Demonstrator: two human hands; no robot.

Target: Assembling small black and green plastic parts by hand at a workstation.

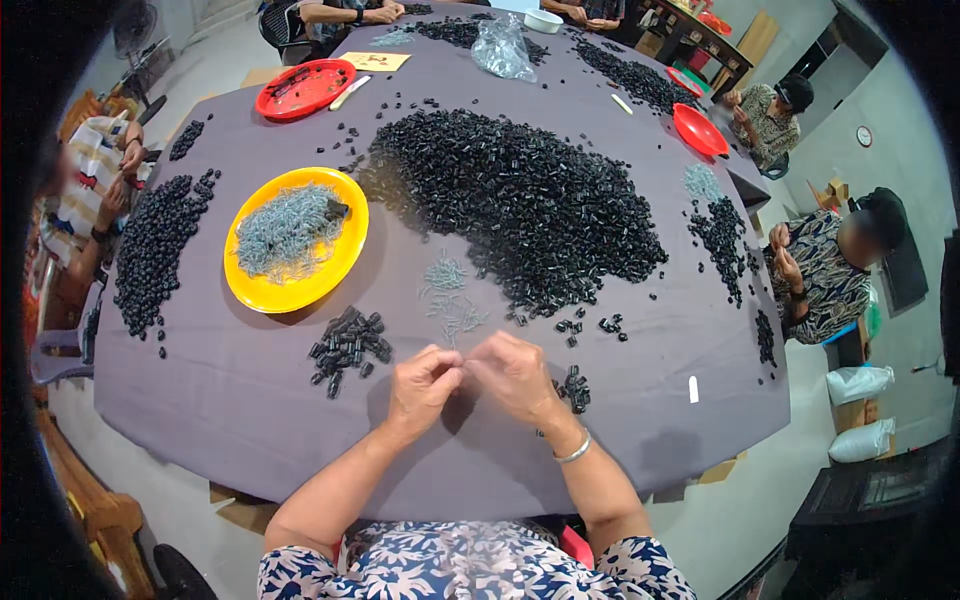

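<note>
Just above the near part of the table, my left hand (422, 390) and my right hand (518, 378) meet fingertip to fingertip. Both are closed in a pinch; whatever lies between the fingers is too small to make out. Right beyond them is a loose patch of thin grey pins (445, 275). A stack of short black cylindrical pieces (350, 348) sits left of my left hand, and a few more black pieces (573, 386) lie beside my right wrist. Farther off spreads a big heap of small black pieces (500, 190). The yellow plate (352, 262) holds many grey pins.
Along the left edge lie many black pieces (150, 255). Toward the back are a red tray (345, 75), a clear plastic bag (503, 50) and a red bowl (700, 130). A white strip (693, 389) lies at right. Other people work around the table.
</note>
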